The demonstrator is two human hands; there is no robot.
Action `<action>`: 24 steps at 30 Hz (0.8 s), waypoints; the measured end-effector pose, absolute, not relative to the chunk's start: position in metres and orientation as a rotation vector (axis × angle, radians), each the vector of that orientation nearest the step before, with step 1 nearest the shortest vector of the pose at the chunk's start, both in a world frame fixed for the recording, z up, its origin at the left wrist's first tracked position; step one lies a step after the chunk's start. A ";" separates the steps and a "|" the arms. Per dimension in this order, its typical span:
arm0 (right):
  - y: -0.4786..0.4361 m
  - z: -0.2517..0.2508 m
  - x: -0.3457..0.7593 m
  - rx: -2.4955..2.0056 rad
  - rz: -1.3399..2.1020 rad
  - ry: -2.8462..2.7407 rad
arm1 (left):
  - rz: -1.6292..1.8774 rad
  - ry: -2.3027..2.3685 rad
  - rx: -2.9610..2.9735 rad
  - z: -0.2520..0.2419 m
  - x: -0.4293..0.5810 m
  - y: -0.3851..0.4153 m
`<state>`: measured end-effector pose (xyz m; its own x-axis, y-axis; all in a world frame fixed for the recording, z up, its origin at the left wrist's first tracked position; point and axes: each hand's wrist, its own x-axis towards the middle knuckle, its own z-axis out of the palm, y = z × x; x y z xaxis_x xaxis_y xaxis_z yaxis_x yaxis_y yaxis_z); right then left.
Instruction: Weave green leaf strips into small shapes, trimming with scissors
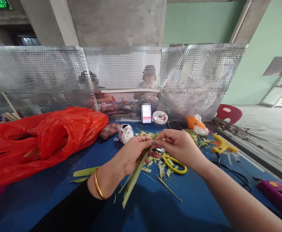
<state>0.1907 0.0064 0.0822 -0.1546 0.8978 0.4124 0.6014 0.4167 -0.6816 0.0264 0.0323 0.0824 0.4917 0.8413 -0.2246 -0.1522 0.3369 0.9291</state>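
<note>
Long green leaf strips (136, 175) hang down and forward from my left hand (133, 153), which is shut on them and wears a gold bangle. My right hand (177, 143) pinches at the upper end of the strips, its fingertips close to the left thumb. What the right fingertips hold is too small to make out. Yellow-handled scissors (179, 171) lie on the blue table (179, 206) just under my right hand. Cut leaf scraps (161, 169) are scattered around them. Two flat leaf pieces (86, 171) rest beside my left wrist.
A red plastic bag (58, 138) fills the left side. Behind my hands are white string (125, 132), a tape spool (159, 118), a lit phone (146, 113) and a tissue pack (197, 125). At right lies a yellow glue gun (223, 145) with its cord. A perforated metal screen (124, 71) separates people opposite.
</note>
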 end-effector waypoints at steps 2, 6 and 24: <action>0.006 0.083 0.192 -1.283 0.379 -1.886 | 0.759 0.808 1.031 0.081 0.027 0.033; 0.007 0.083 0.192 -1.309 0.203 -1.923 | 0.785 0.825 1.088 0.078 0.026 0.033; 0.008 0.089 0.203 -1.226 0.417 -1.917 | 0.744 1.001 1.956 0.080 0.019 0.029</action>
